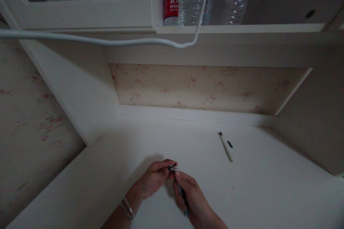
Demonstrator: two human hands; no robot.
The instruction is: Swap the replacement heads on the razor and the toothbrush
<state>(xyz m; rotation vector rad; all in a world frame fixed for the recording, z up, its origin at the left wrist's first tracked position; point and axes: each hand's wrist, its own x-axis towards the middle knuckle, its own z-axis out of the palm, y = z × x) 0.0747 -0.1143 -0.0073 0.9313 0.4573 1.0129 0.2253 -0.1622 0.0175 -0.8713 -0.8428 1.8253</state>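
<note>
My left hand [155,178] has its thumb and fingers pinched on a small dark piece with a shiny metal part [172,167]. Too little of it shows to name its kind. Close by on the right, my right hand [190,192] is wrapped round a slim dark handle [181,192], which runs down through the palm. The right thumb tip meets the small piece at the left fingertips. Whether the handle and the piece are joined cannot be made out. Both hands are just above the white desktop [120,200].
Right of the hands lie a thin pale stick with a dark tip [226,148] and a short black strip [230,144]. Overhead, a white cable [120,42] hangs before a shelf [268,28] holding several plastic bottles [192,3]. Side panels [72,89] bound the desk.
</note>
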